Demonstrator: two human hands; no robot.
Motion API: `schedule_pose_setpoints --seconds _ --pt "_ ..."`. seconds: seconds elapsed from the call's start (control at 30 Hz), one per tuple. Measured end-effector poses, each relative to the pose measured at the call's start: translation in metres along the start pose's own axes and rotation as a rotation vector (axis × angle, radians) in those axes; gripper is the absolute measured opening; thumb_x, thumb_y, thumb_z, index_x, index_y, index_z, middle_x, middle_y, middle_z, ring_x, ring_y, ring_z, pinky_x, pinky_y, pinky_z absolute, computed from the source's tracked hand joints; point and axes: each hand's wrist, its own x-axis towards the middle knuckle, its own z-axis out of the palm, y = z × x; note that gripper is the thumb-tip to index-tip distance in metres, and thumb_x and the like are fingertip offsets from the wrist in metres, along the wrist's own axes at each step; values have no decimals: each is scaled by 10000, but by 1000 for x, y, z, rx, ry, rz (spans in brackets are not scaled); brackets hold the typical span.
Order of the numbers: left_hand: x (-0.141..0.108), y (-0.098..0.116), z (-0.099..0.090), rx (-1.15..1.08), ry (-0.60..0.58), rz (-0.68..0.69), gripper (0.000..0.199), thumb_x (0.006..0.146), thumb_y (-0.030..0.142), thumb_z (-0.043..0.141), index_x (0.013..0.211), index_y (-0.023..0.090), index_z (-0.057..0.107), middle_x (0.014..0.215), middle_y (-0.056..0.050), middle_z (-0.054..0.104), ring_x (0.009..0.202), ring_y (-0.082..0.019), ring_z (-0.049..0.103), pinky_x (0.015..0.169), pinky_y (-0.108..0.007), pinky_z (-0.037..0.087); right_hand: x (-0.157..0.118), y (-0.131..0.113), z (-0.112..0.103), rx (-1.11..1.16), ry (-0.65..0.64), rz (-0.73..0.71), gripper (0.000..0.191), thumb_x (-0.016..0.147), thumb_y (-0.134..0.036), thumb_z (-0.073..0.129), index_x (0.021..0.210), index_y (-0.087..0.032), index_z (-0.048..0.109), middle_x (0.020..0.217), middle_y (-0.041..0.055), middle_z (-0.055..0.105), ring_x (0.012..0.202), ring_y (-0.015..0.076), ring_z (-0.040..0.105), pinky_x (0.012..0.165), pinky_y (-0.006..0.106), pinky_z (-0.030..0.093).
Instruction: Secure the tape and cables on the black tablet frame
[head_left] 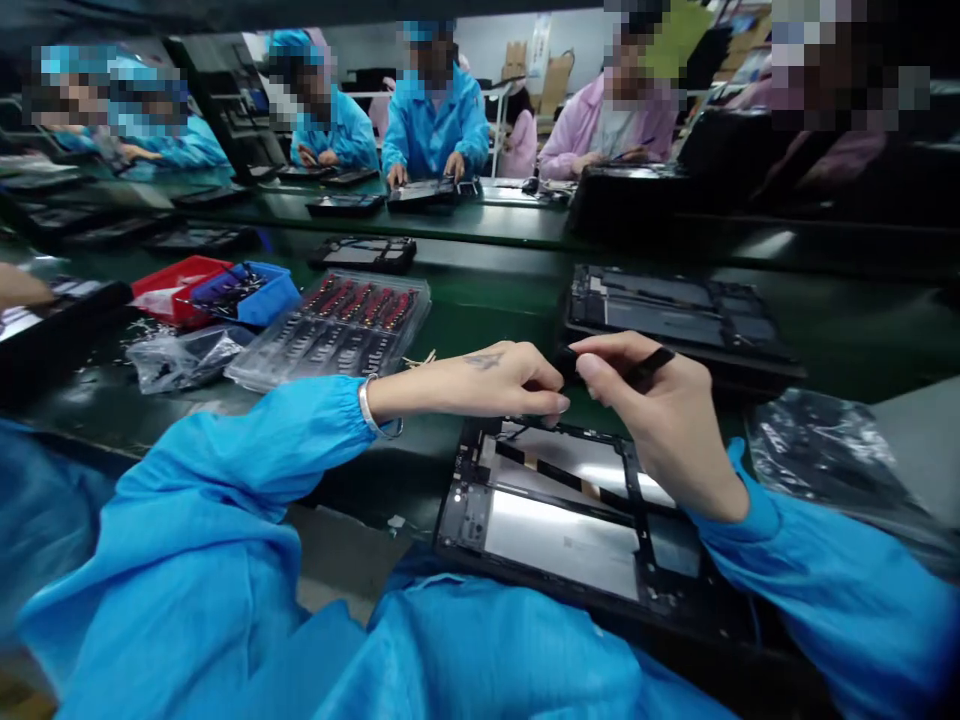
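Note:
An opened tablet-like device (pixel 562 540) lies at the bench's near edge, its silver battery panels and black strips facing up. Above its far edge, my left hand (pixel 499 380) is closed, fingers curled around a small black piece (pixel 568 364). My right hand (pixel 664 410) pinches the same piece from the other side with thumb and forefinger; a thin dark item (pixel 651 366) also shows between its fingers. The piece's exact shape is too small to tell. Neither hand visibly touches the device.
Behind my right hand lies a stack of opened devices (pixel 675 315). A clear parts tray (pixel 337 325), red bin (pixel 180 285), blue bin (pixel 247 292) and plastic bag (pixel 184 358) are left. Another bag (pixel 832 440) is right. Several people work across the bench.

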Motion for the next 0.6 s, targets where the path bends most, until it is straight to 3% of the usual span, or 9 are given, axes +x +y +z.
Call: schedule_pose_setpoints --seconds 0.1,0.2,0.27,0.3,0.4,0.5,0.6 --pt "1 -2 -2 57 -44 4 332 994 341 574 735 149 652 638 29 533 580 -87 443 546 -241 293 0 -2 -1 11 -38 29 146 909 -332 741 835 -206 739 737 2 652 663 134 533 613 285 409" --pt "-2 -7 -5 87 -42 56 322 967 479 678 1043 169 640 756 34 581 638 -103 512 563 -220 365 0 -1 -1 109 -37 87 195 920 -365 738 828 -196 706 685 -6 616 613 120 517 572 270 400" --pt "-4 -9 -3 171 141 167 493 950 552 708 1237 185 547 866 23 618 683 -109 559 595 -214 424 0 -1 -1 216 -14 131 201 919 -371 744 842 -194 686 655 -14 610 567 109 510 536 258 395" --pt "-4 -9 0 274 282 244 479 977 550 677 1251 186 525 911 7 627 710 -113 578 615 -216 442 0 -2 0 265 -6 152 203 915 -370 749 845 -192 680 645 -15 612 552 105 509 523 252 393" --pt "-2 -4 13 759 681 491 203 1087 366 527 1101 167 563 965 -44 636 803 -137 612 679 -238 472 -1 -4 1 343 12 180 206 910 -357 761 833 -185 676 639 -9 627 539 100 507 506 244 385" --pt "4 1 23 1085 816 564 151 1089 191 463 1007 149 583 896 -51 639 789 -151 614 698 -258 488 -5 -7 3 324 42 144 194 920 -351 760 843 -189 686 658 -6 641 550 101 513 515 248 385" --pt "7 5 25 1151 839 510 176 1089 186 460 974 149 588 878 -51 647 764 -153 612 692 -267 495 -8 -9 3 248 56 95 190 932 -361 754 858 -196 695 684 -6 657 561 106 522 532 260 396"
